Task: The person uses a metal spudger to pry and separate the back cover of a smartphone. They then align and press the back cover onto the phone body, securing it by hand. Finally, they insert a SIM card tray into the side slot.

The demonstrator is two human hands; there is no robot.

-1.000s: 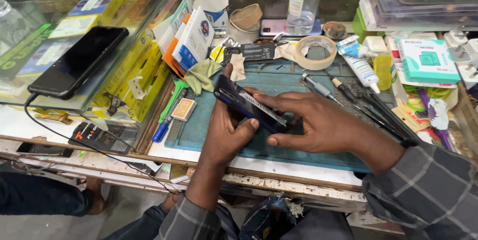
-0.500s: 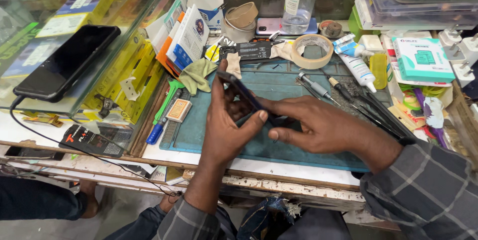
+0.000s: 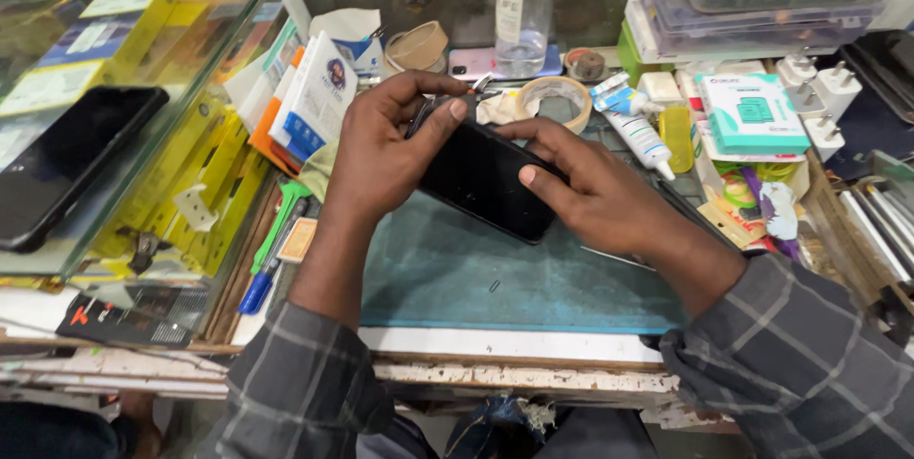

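A teal work mat covers the middle of the bench, reaching its near edge. Above the mat's far half both hands hold a black phone, tilted, dark glass up. The left hand clasps the phone's far left corner, thumb and fingers curled around it; the right hand steadies the right edge with fingers spread along the glass. Towards the bench's far edge stand a clear plastic bottle and a tape roll, with a white tube just to its right.

bare green mat below, tape roll, bottle behind
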